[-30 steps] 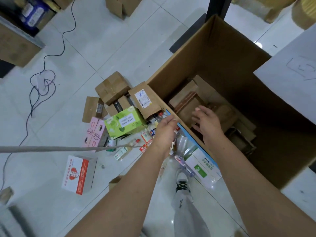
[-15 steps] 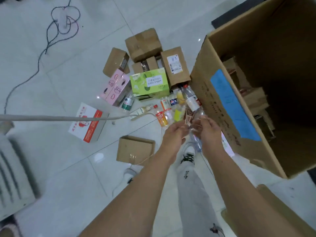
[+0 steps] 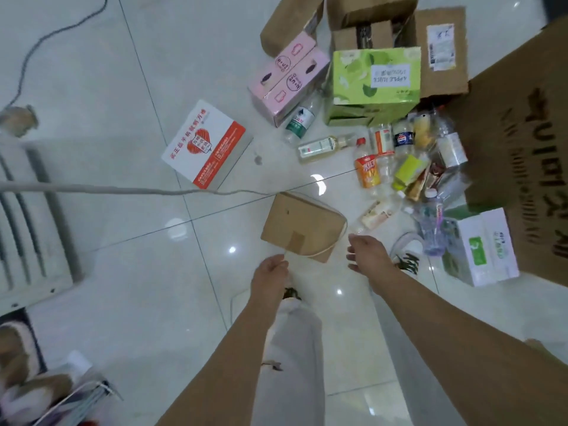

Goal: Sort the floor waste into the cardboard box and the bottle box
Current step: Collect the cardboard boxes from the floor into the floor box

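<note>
Fingers of the left hand (image 3: 270, 272) are curled, and their tips are at the end of a pale strap (image 3: 322, 252). I cannot tell if they pinch this strap or only touch it. The fingers of the right hand (image 3: 368, 255) are spread and relaxed, and they hold nothing. Both hands are above the white tiled floor (image 3: 123, 87), just beside a small brown box (image 3: 302, 226) that lies flat on it; the strap goes around the near side of this box.

The big cardboard box (image 3: 522, 149) stands at the right, with dark printing on its wall. Against its wall lies a heap of plastic bottles (image 3: 399, 155), and a white and green carton (image 3: 482, 247) lies just beside them. Behind the bottles are a green juice carton (image 3: 373, 84), a pink carton (image 3: 289, 76) and several brown boxes. A white and red carton (image 3: 207, 144) lies apart, more to the left.
</note>
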